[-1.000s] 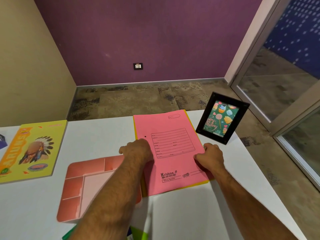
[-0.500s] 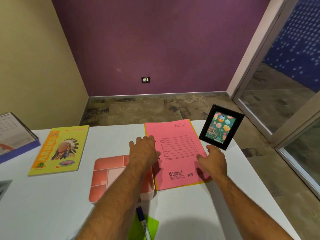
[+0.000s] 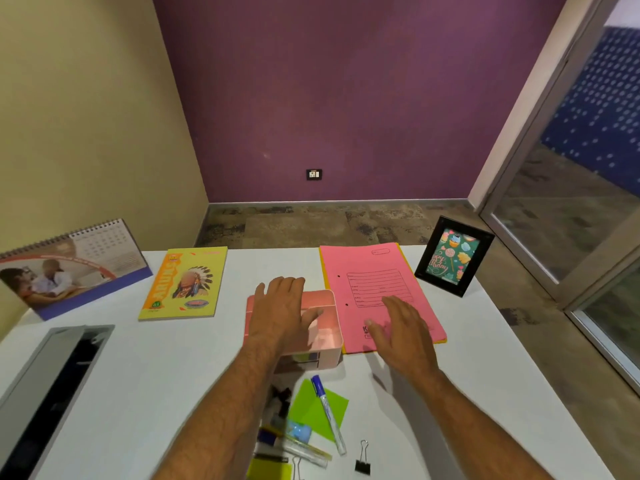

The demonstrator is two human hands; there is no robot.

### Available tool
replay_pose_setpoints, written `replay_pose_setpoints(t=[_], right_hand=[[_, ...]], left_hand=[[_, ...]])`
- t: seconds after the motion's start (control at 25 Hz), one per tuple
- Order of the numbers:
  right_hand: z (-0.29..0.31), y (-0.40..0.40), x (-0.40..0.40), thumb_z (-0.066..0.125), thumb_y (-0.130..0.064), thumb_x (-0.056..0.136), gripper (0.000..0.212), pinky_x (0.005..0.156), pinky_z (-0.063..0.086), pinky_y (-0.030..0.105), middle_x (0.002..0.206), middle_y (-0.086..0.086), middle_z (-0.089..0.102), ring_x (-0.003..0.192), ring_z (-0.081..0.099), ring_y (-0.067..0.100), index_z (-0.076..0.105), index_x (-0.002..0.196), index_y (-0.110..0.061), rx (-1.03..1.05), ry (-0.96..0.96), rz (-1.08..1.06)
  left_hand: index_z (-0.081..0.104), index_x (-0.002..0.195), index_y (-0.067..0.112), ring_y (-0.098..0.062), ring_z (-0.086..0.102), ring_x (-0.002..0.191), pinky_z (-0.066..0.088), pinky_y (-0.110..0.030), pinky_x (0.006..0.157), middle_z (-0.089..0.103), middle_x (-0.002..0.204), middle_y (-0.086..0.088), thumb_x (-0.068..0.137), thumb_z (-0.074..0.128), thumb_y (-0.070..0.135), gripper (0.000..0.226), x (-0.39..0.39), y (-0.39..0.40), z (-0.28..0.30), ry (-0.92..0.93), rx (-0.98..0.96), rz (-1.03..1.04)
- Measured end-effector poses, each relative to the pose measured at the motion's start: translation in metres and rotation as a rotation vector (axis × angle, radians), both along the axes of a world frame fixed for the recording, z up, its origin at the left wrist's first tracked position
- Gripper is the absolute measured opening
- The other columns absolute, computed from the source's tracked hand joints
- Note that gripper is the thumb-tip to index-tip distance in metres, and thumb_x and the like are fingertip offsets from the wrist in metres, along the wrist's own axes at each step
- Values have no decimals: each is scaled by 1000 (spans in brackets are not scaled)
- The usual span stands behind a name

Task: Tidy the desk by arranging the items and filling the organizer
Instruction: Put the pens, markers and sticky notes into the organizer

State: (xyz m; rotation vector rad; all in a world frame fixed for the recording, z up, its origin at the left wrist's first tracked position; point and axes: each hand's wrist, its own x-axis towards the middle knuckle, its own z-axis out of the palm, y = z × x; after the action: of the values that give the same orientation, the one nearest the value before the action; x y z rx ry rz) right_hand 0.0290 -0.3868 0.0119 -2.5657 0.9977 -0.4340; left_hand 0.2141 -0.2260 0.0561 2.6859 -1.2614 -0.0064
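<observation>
The left hand (image 3: pixel 282 308) lies spread, fingers apart, over the pink organizer (image 3: pixel 323 336) at mid-surface, gripping nothing. The right hand (image 3: pixel 403 329) hovers open and empty over the pink folder (image 3: pixel 377 285), which lies flat toward the far right corner, beside the organizer. The folders look squared, so filling seems next. That calls for reaching back to the near edge, where a blue-capped marker (image 3: pixel 327 412), green note (image 3: pixel 317 410) and binder clip (image 3: pixel 362 459) lie loose, pinching each and dropping it into a compartment.
</observation>
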Motion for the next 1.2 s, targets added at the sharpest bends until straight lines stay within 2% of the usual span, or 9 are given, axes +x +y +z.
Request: replay_pose_setpoints(t=[0.16, 0.28, 0.4, 0.56, 0.76, 0.84, 0.92, 1.08, 1.2], right_hand=[[-5, 43, -3, 27, -66, 85, 81, 115, 29, 47, 152, 9, 39, 141, 32, 27, 38, 145, -13, -8, 13, 22], [-14, 71, -9, 30, -63, 90, 78, 119, 21, 44, 159, 7, 25, 147, 20, 25, 25, 151, -15, 5, 32, 28], [-24, 97, -15, 27, -66, 90, 82, 121, 14, 43, 162, 4, 12, 150, 8, 21, 9, 154, -18, 11, 49, 38], [-35, 124, -23, 27, -67, 89, 82, 121, 13, 43, 162, 0, 8, 150, 8, 19, 5, 154, -22, 67, 62, 32], [-53, 147, -29, 13, -73, 85, 84, 120, 16, 42, 162, -1, 13, 149, 13, 19, 12, 153, -24, 113, 101, 19], [-60, 154, -31, 19, -67, 89, 77, 120, 18, 41, 161, 0, 17, 148, 16, 18, 18, 153, -23, 128, 131, 6], [-66, 158, -34, 31, -60, 93, 70, 118, 25, 39, 158, 2, 27, 145, 26, 20, 27, 150, -21, 126, 143, -17], [-74, 161, -39, 46, -48, 92, 48, 92, 46, 38, 126, 1, 61, 113, 55, 23, 54, 130, -20, 127, 191, -92], [-78, 159, -39, 48, -49, 88, 37, 77, 48, 36, 103, -1, 64, 96, 59, 23, 61, 109, -22, 129, 279, -96]], left_hand=[[31, 146, 23, -22, 28, 141, 18, -48, 117, 38, 150, 2, 90, 38, 68, 72, -9, 44, -2, 3, -37, 11], [20, 151, 22, -20, 15, 148, 10, -50, 119, 23, 159, 0, 91, 34, 69, 78, -18, 76, -7, 24, -29, 36], [5, 156, 21, -22, -1, 151, 0, -51, 119, 5, 164, 0, 87, 12, 76, 88, -23, 105, -21, 15, 23, 73], [10, 156, 22, -26, 6, 151, 4, -55, 117, 8, 163, -3, 77, -12, 82, 101, -32, 139, -40, 8, 32, 90], [32, 151, 22, -25, 28, 146, 18, -57, 114, 31, 157, -2, 84, -1, 80, 95, -47, 162, -61, 138, 69, 123], [41, 146, 24, -24, 37, 142, 26, -58, 112, 41, 153, 0, 87, 7, 77, 86, -53, 167, -67, 140, 78, 131], [35, 148, 29, -21, 30, 145, 21, -53, 116, 35, 156, 4, 92, 20, 68, 70, -58, 169, -71, 142, 98, 96], [50, 135, 33, -20, 44, 130, 30, -46, 110, 50, 142, 6, 94, 49, 43, 42, -64, 173, -84, 154, 95, -18], [55, 121, 33, -19, 44, 122, 31, -42, 103, 53, 131, 7, 94, 47, 40, 29, -66, 170, -91, 137, 160, -71]])
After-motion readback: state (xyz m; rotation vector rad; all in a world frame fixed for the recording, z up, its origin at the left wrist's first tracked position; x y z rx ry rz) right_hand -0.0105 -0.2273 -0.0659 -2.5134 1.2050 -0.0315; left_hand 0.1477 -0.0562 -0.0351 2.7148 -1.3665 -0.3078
